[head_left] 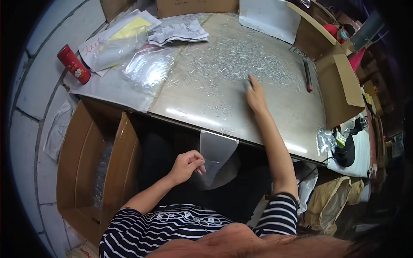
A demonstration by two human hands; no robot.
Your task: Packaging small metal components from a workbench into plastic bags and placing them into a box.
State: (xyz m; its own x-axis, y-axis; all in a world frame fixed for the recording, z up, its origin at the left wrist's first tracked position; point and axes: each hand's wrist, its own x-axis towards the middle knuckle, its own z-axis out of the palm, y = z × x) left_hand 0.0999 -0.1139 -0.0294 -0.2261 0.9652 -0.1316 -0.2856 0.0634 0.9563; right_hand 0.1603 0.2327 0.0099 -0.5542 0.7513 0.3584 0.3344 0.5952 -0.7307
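Observation:
Many small, thin silvery metal pieces, like pins, lie scattered over the tabletop. At the near edge of that spread, my right hand reaches out with fingers extended and apart; a grey patch shows at one digit. My left hand is closed in a pinch above my lap. Something small and shiny shows at its fingertips, too small to name. Just right of it, a clear plastic bag hangs down from the table's front edge. A small loose cluster of the metal pieces lies nearer to me.
An open cardboard box with clear plastic inside stands at my left. A red canister, papers and clear plastic bags occupy the table's left. A dark rod and cardboard flaps border the right. Another person is at the far right.

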